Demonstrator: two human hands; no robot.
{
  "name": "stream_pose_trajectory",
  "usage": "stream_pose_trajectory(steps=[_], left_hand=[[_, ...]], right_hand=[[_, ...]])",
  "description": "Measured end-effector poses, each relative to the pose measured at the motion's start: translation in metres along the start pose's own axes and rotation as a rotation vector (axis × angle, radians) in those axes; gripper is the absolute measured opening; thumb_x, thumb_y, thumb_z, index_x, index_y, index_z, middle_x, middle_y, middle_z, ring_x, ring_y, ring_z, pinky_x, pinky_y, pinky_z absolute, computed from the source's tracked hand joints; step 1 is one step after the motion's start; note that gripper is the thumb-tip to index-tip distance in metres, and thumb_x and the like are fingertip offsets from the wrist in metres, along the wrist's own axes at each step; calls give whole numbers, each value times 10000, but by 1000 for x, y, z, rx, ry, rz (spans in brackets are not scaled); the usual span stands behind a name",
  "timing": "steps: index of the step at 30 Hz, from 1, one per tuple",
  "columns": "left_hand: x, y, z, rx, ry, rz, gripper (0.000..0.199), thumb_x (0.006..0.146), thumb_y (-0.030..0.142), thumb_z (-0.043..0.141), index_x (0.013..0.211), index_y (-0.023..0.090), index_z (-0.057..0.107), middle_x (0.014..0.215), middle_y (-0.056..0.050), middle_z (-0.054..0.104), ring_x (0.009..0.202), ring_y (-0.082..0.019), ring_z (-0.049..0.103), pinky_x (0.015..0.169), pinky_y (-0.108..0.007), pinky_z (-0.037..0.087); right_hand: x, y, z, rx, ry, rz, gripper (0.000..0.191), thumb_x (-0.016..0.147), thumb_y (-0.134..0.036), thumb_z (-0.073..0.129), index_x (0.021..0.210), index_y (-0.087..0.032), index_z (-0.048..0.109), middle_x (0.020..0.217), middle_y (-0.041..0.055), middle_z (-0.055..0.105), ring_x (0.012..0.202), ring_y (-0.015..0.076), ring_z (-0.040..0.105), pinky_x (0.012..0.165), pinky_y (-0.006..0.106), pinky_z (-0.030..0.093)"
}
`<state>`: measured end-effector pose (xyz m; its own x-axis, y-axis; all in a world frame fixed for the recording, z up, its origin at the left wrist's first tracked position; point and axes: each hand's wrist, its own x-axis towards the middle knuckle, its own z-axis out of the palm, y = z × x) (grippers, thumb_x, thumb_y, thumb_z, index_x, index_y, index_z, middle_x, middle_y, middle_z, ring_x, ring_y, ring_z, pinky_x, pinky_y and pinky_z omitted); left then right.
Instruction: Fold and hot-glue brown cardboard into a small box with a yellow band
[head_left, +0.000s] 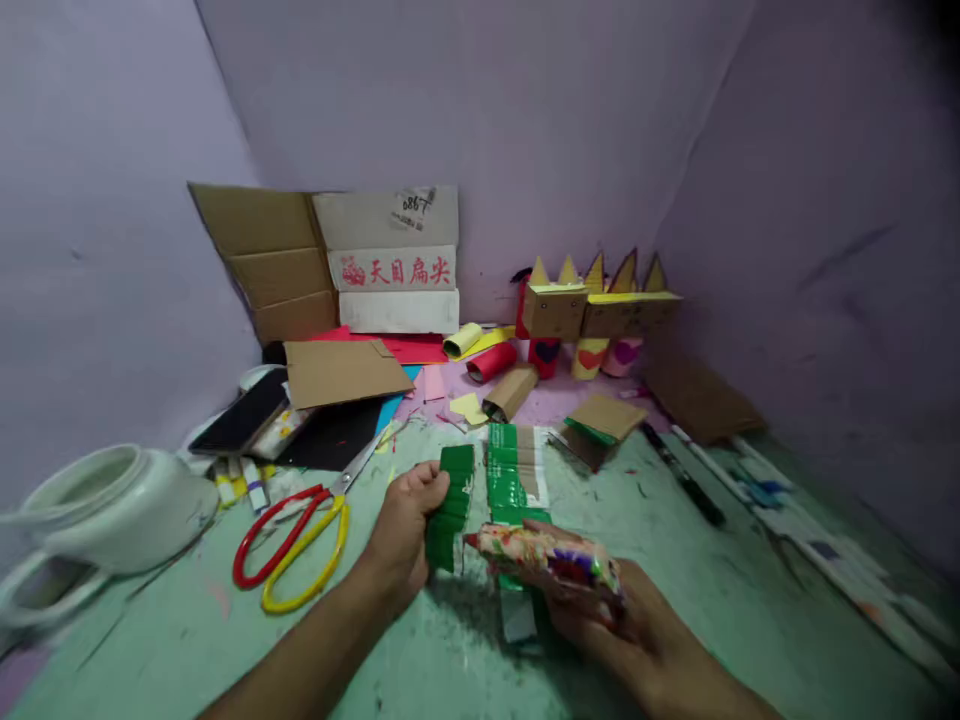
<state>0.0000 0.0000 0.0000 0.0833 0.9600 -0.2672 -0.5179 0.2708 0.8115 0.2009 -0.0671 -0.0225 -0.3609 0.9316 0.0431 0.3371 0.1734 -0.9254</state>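
Observation:
My left hand [405,520] pinches a small folded strip of green cardboard [454,500] between thumb and fingers. In my right hand [600,620] is a glue gun [551,560], its body smeared with many colours. Its reddish nozzle points left and is close to the lower edge of the green strip; whether they touch I cannot tell. A green and white piece of carton [504,465] lies flat on the table just beyond the glue gun, partly hidden by it. More green and white carton [519,612] shows beneath my right hand.
Scissors [304,545] with red and yellow handles lie left of my hand, beside a white pitcher [112,510]. Cardboard [345,370], paper rolls [492,362], box-headed figures [555,310] and an open carton [397,265] stand behind. A black marker [682,475] lies on the right.

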Motion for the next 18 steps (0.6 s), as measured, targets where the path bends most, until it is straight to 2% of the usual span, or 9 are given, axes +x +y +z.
stream_pose_trajectory(steps=[5,10,13,18], left_hand=[[-1,1,-2,-12,0,-2,213,573,211,761,701,134,610,519,28,596,475,-120,556,495,-210,440],[-1,3,-3,-15,6,-17,180,572,199,744,635,140,586,451,49,528,367,-79,448,382,-179,363],[-1,4,-3,-22,16,-23,172,572,186,731,603,146,567,421,63,484,332,-61,386,344,-165,322],[-1,3,-3,-31,26,-23,152,584,179,713,597,144,566,428,59,483,339,-59,389,352,-162,335]], right_hand=[[-1,2,4,32,46,10,440,809,-428,565,1222,-278,581,1061,71,672,890,252,645,797,371,524],[1,0,2,57,-5,-40,367,820,-364,554,1176,-301,615,915,47,691,829,232,648,760,362,537],[2,1,1,114,-16,-14,377,823,-326,557,1196,-302,604,1017,55,685,890,238,649,807,374,531],[2,-1,2,202,22,-17,450,792,-290,584,1242,-297,564,1176,80,639,1018,275,626,890,423,504]])
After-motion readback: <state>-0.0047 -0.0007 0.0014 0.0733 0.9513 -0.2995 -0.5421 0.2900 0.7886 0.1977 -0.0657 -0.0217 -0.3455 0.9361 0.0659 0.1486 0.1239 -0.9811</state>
